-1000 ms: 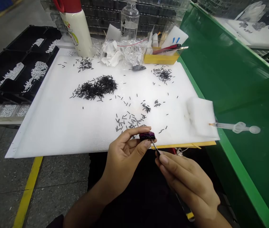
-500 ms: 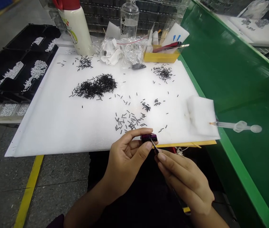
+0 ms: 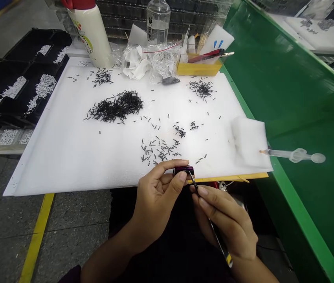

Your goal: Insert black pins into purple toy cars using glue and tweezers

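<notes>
**Hands working a small purple part w/ tweezers at the near edge**

The left hand (image 3: 155,198) is pinching a small dark purple part (image 3: 184,170) btwn thumb and forefinger, holding it just over the near edge of the white foam surface (image 3: 66,157), right of centre. The right hand (image 3: 226,224) is gripping a pair of tweezers (image 3: 211,226), fingers pressed together around the shaft; the tip is touching the underside of the purple part. The tweezers' rear end is sticking out below the hand, showing a yellow band.

Small black pins are lying scattered just beyond the hands (image 3: 159,149). A bigger pile of them (image 3: 115,107) is sitting toward the far left of the surface, a smaller cluster (image 3: 201,88) near the far right corner. A white foam block (image 3: 249,141) is resting at the right edge, w/ a clear syringe (image 3: 293,155) lying beside it on the green bench. Along the far edge: white bottle (image 3: 92,31), clear bottle (image 3: 158,21), crumpled plastic bags (image 3: 152,63), yellow tray (image 3: 198,68) w/ pens. Black trays (image 3: 13,86) holding white parts are standing off the left edge.
</notes>
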A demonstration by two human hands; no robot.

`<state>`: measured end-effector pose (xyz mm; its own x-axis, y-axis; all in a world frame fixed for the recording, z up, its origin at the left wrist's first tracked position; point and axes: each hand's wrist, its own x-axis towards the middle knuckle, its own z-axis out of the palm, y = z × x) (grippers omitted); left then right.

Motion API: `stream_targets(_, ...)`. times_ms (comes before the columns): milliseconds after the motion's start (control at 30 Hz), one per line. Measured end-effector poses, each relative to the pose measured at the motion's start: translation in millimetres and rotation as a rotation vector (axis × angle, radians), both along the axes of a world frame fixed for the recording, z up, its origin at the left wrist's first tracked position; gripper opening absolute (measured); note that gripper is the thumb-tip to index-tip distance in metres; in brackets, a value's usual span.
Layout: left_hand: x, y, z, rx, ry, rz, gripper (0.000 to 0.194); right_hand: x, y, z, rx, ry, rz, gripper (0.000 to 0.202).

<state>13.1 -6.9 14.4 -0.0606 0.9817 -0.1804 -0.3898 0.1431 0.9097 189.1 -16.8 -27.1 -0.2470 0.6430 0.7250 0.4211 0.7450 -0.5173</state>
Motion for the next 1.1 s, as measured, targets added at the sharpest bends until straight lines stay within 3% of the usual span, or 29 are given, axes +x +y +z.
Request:
stream_targets(133, 2, -1, -2.3, 0.021, 0.035, 0.017, 0.018, -9, 2, 2.9, 0.042, 0.082, -0.14, 0.066)
stream_targets(267, 1, 0, -2.6, 0.022, 0.04, 0.016, 0.019, -12, 1, 8.3, 0.026, 0.13, -0.166, 0.049)
stream_targets(400, 2, 1, -2.7, 0.021, 0.046, 0.015, 0.019, -11, 3, 12.3, 0.051, 0.043, -0.157, 0.032)
stream_targets(600, 4, 2, -6.2, 0.049, 0.039, 0.008, 0.018, -11, 2, 1.0, 0.167, 0.005, -0.077, 0.06)
stream_targets(733, 3, 3, -8.2, 0.053, 0.049, 0.006, 0.019, -6, 6, 2.3, 0.082, 0.077, -0.058, 0.044)
stream_targets(833, 1, 5, -8.6, 0.039, 0.042, 0.0, 0.018, 0, 25, 11.7, -0.008, 0.249, -0.09, 0.041)
stream_targets(933, -1, 6, -7.8, 0.027, 0.054, -0.008, 0.018, 1, 58, 22.6, -0.019, 0.368, -0.228, 0.04)
stream_targets(1000, -1, 7, -6.9, 0.019, 0.067, -0.009, 0.02, 1, 80, 27.2, -0.114, 0.366, -0.29, 0.029)
stream_targets(1100, -1, 8, -6.3, 0.004, 0.074, -0.008, 0.023, -1, 106, 27.8, -0.298, 0.307, -0.268, 0.018)
